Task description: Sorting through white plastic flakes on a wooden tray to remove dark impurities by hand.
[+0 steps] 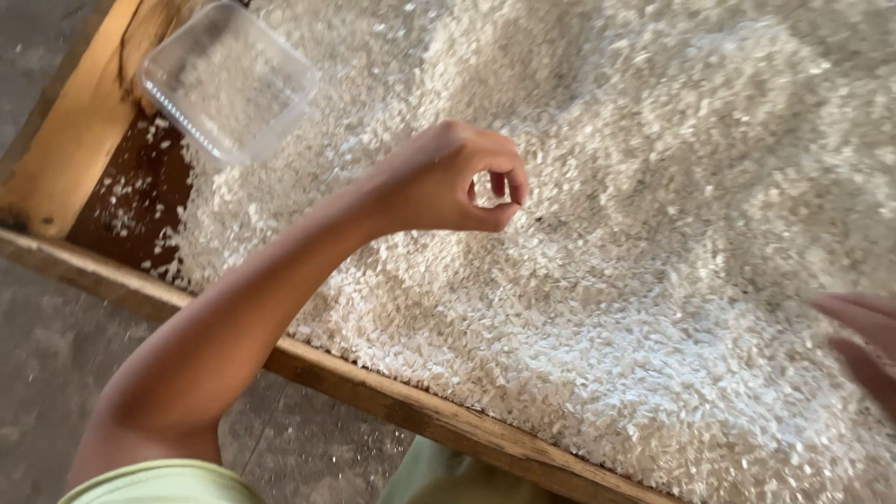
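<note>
A wide heap of small white chips [607, 308] fills a wooden-framed table. My left hand [448, 182] hovers over the middle of the heap, fingers curled and thumb pinched against the fingertips; whether a chip sits between them is too small to tell. My right hand [863, 341] shows only partly at the right edge, blurred, fingers lying low on the chips. A clear plastic tub [229, 82] with some white chips inside rests at the heap's upper left corner.
The wooden rim [392, 397] runs diagonally along the near side, with a second rail [79, 140] at the left. Bare dark board [131, 205] with scattered chips shows in the corner. Grey concrete floor [47, 373] lies below.
</note>
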